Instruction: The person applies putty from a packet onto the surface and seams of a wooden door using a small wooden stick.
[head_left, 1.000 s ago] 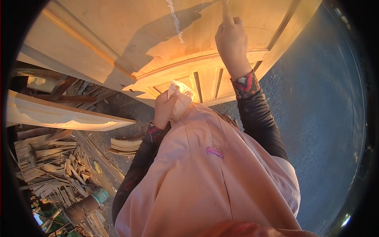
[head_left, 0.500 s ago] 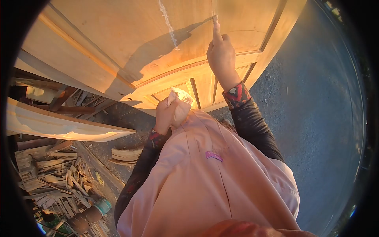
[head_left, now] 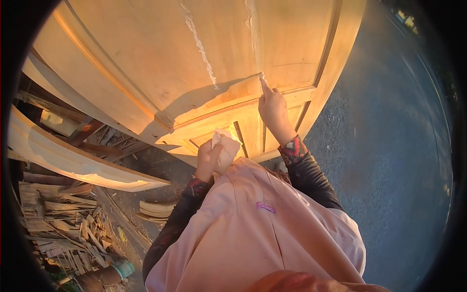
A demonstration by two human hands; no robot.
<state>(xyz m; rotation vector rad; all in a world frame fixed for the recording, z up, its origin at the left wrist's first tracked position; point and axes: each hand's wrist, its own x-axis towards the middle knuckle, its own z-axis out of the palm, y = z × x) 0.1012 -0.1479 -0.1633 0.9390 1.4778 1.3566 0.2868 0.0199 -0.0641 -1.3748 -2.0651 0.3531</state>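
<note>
My right hand (head_left: 276, 111) reaches up to a pale wooden door (head_left: 160, 48), its index finger stretched out and the other fingers curled. The fingertip, with whitish paste on it, touches the panel at the lower end of a faint white streak (head_left: 253, 29). To the left runs a thicker, rough white line of paste (head_left: 198, 44). Close to my apron, my left hand (head_left: 206, 158) is closed around a pale crumpled bag (head_left: 227, 150); its contents are hidden. The shadow of my right arm falls across the door.
A second, curved wooden piece (head_left: 92, 163) juts in from the left. Below it lie a heap of wood scraps (head_left: 73, 228), a teal-banded can (head_left: 121, 269) and stacked curved offcuts (head_left: 156, 209). Grey ground (head_left: 384, 160) stretches along the right.
My right index finger has slid down the panel, and a white streak now shows above it. My left hand still grips the bag. The view has tilted up slightly.
</note>
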